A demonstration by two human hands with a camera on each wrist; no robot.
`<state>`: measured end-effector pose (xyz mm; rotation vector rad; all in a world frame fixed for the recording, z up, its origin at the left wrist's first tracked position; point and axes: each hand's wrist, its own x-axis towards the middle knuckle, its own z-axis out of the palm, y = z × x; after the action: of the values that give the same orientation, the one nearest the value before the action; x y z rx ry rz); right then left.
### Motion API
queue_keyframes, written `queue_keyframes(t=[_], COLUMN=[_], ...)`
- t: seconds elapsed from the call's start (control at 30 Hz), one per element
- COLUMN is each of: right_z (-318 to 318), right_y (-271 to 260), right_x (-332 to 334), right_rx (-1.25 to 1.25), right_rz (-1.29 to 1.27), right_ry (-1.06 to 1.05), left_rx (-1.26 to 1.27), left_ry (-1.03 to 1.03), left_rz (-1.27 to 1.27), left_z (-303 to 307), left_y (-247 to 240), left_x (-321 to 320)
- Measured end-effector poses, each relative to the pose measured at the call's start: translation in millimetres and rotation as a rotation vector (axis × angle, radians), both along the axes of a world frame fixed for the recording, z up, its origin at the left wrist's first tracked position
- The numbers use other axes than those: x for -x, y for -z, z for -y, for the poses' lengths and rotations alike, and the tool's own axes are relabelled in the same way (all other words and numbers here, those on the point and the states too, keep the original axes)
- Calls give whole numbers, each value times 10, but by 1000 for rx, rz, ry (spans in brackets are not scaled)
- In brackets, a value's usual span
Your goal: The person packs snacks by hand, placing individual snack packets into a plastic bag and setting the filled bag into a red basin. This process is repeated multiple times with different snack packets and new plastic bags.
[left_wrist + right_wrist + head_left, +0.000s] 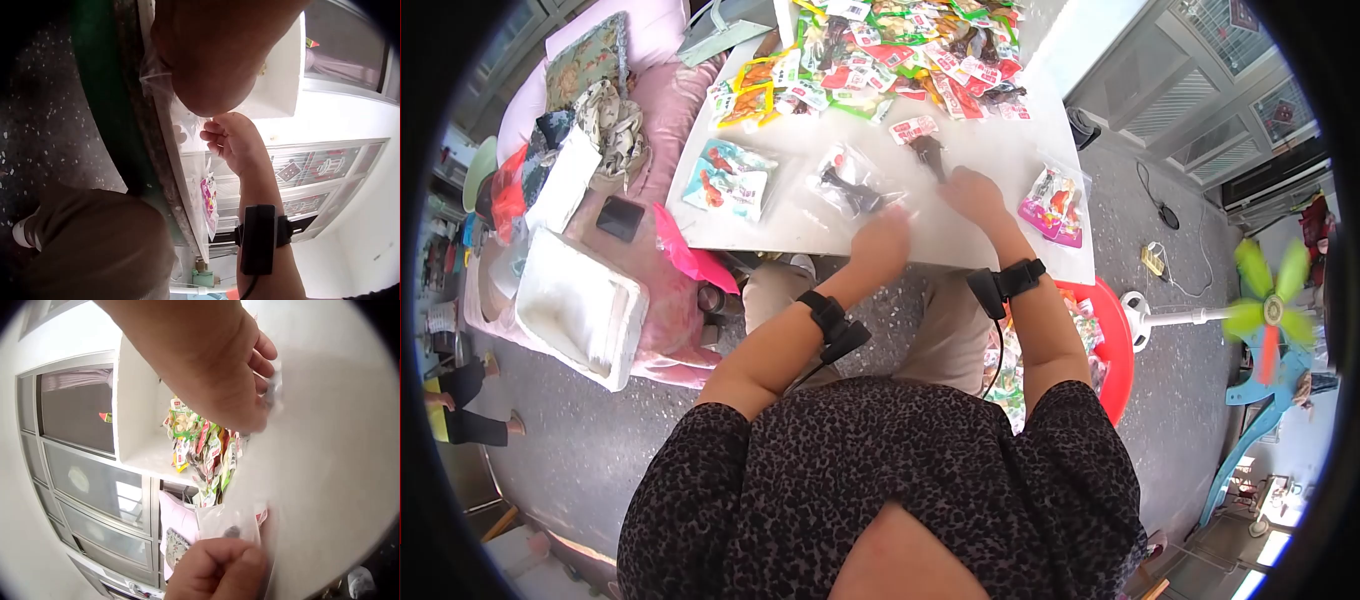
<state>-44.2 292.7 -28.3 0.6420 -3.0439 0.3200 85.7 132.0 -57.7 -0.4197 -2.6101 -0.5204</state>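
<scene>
A clear bag with a dark packet inside lies on the white table. My left hand pinches the bag's near edge; in the right wrist view that hand has its thumb and finger together at the bag. My right hand holds the lower end of another dark packet with a red and white label, just right of the bag. Curled fingers of the right hand partly cover that packet. The left wrist view hides the left fingers.
Many colourful packets are heaped at the table's far side. A filled blue bag lies at left, a pink-purple one at right. Below the right edge stands a red basin of packets; a white foam box sits at left.
</scene>
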Motion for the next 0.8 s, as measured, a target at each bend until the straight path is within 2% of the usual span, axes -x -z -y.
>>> queue_keyframes(t=[0.1,0.17,0.27,0.47,0.53,0.63,0.7,0.8], right_z=[-19,50,261,507,385,63,-90,-315], right_y=[5,-22,0,-137,252,382,306,-123], right_x=[84,306,554,692,1021,1068,907,295], right_rx=[216,401,504,358,276,341,501,891], right_rz=[38,-3,57,410,336,271,292,489], right_ry=[10,92,139,169,-144,-456,-425,-42], left_rx=[-48,-55,-83,-20,10,0,-16,-112], left_ry=[-9,-22,-34,-45,-58,-77,-80,-66], left_rz=[107,82,40,59,129,263,353,243], left_z=[-10,-9,-5,9,-3,-18,-26,-27], left_y=[-69,49,137,220,233,73,-6,7], left_x=[-17,27,52,89,101,76,86,78])
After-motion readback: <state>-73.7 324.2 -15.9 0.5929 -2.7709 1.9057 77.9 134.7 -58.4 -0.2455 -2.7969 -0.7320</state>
